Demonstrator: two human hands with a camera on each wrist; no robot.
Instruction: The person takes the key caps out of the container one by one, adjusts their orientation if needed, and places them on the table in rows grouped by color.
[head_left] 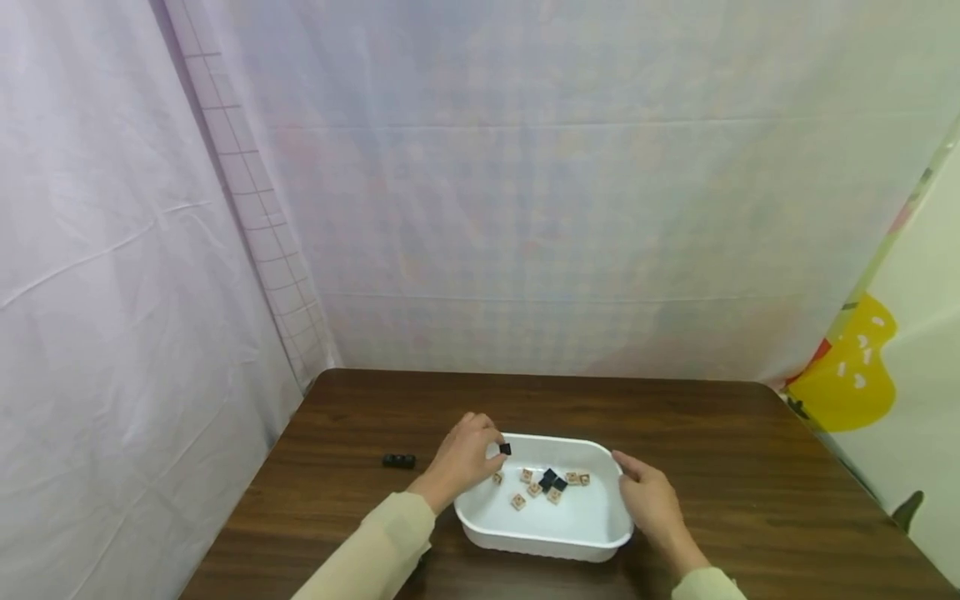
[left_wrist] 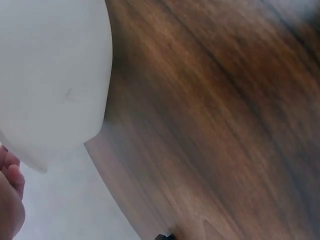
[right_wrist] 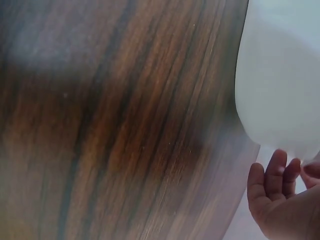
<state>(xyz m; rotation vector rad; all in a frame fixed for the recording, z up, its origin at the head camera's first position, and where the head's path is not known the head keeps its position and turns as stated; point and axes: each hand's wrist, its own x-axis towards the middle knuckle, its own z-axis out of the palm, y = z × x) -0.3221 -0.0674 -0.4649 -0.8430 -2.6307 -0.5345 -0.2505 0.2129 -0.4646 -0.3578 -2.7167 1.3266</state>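
A white rectangular tray stands on the brown table, with small beige square pieces and several black ones scattered in it. Over the tray's left end, my left hand pinches a small black square piece between thumb and fingers. My right hand grips the tray's right rim; its fingers are curled beside the tray wall in the right wrist view. In the left wrist view only part of the left hand shows, beside the white tray wall, and the pinched piece is out of sight.
A short black strip of joined square parts lies on the table left of the tray. Another dark object is partly hidden by the left sleeve. Pale curtains hang behind the table and on its left.
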